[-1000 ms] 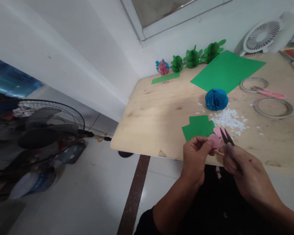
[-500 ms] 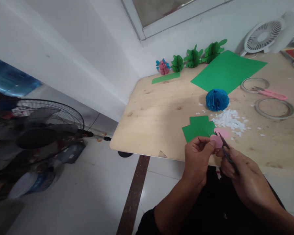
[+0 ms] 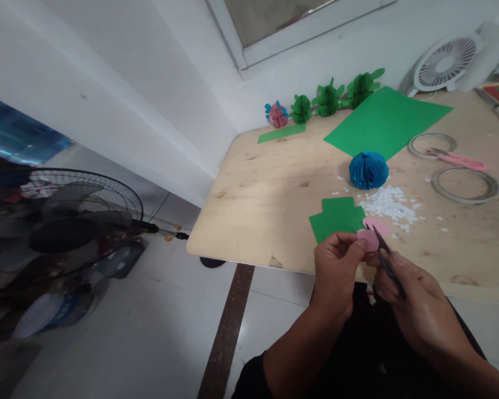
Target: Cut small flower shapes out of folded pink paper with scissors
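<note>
Between the thumb and fingers of my left hand (image 3: pixel 336 260) is a small piece of pink paper (image 3: pixel 368 240). My right hand (image 3: pixel 413 280) is closed around dark-handled scissors (image 3: pixel 385 249), their blades a little apart at the pink paper's edge. Another pink patch (image 3: pixel 378 225) shows just behind the blades; whether it is part of the same piece I cannot tell. Green paper pieces (image 3: pixel 336 216) lie beyond my left hand. Past the blades is a scatter of small white paper bits (image 3: pixel 393 205), with a blue folded-paper ball (image 3: pixel 368 170) behind them.
On the wooden table (image 3: pixel 258 205), a large green sheet (image 3: pixel 386 122) lies near several folded-paper figures (image 3: pixel 327 98) by the wall. To the right are two tape rolls (image 3: pixel 466 185), pink-handled scissors (image 3: pixel 461 159) and a small white fan (image 3: pixel 444 64). A black floor fan (image 3: pixel 83 199) stands left.
Almost nothing differs. Both hands, the pink paper and the scissors stay at nearly the same spot, with only a very slight shift.
</note>
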### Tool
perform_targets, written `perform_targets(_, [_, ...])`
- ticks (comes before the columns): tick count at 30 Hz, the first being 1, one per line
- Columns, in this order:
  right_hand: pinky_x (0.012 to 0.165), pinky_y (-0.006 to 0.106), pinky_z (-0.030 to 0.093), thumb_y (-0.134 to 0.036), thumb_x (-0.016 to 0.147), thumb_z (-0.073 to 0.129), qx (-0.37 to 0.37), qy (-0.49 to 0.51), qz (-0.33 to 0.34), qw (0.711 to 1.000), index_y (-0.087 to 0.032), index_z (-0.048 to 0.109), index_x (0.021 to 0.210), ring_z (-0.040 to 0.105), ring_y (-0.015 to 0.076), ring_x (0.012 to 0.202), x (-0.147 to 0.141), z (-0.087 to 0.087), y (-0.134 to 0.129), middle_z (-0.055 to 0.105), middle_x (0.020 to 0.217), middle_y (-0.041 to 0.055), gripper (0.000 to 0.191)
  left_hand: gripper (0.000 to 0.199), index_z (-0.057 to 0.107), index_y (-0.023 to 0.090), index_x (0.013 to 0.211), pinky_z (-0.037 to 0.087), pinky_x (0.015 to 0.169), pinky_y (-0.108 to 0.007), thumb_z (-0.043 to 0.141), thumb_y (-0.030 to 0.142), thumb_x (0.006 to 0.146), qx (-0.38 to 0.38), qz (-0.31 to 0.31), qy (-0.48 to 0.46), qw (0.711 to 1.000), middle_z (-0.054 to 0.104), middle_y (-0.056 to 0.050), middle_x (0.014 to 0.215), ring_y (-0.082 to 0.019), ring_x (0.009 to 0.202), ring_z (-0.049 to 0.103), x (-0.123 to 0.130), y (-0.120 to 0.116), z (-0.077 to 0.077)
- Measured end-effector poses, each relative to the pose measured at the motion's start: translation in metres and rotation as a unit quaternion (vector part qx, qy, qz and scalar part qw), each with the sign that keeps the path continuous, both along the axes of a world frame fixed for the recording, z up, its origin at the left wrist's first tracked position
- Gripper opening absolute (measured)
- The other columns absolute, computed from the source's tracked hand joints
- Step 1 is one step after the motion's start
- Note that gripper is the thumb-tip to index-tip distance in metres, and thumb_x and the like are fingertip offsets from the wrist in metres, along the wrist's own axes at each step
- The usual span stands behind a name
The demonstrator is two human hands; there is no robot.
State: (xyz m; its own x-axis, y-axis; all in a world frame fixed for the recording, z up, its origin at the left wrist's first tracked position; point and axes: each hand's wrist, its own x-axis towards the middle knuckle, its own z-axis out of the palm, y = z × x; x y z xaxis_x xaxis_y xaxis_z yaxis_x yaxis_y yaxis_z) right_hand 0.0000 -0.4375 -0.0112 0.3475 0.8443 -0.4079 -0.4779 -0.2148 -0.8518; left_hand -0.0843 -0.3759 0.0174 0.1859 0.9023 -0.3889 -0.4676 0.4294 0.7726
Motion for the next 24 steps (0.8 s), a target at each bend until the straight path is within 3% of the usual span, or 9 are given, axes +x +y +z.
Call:
perform_targets(10, [0.047,0.029,0.028,-0.063,0.082,0.067,0.003,-0.028,0.009,1.0,-0.023,0.049,0.056,0.024,0.012,0.051,0.004,-0.009,-0.003,0.032,0.052,-0.0052,0.051,0.016,0.067,0.014,0.066,0.05,0.064,-0.023,0.08,0.023,0.064,-0.011,0.01,-0.004,1.0,0.066,0.001,0.059,-0.008,0.053,0.058,0.001,-0.001,0.0])
perform_targets(18, [0.047,0.028,0.028,-0.063,0.083,0.066,-0.004,-0.04,-0.008,0.999,-0.023,0.05,0.059,0.026,0.0117,0.051,0.0,-0.006,-0.001,0.033,0.053,-0.0055,0.05,0.021,0.065,0.015,0.067,0.05,0.065,-0.023,0.082,0.026,0.063,-0.015,0.008,-0.008,1.0,0.066,0.001,0.059,-0.008,0.053,0.058,0.002,-0.002,0.002])
perform_targets(24, [0.045,0.028,0.025,-0.066,0.08,0.068,-0.029,-0.035,-0.015,0.999,-0.023,0.056,0.076,0.026,0.0122,0.051,-0.001,0.001,-0.001,0.034,0.053,-0.0066,0.044,0.021,0.064,0.015,0.067,0.049,0.065,-0.023,0.082,0.026,0.062,-0.019,0.011,-0.006,1.0,0.065,0.001,0.06,-0.008,0.054,0.058,0.003,-0.003,0.004])
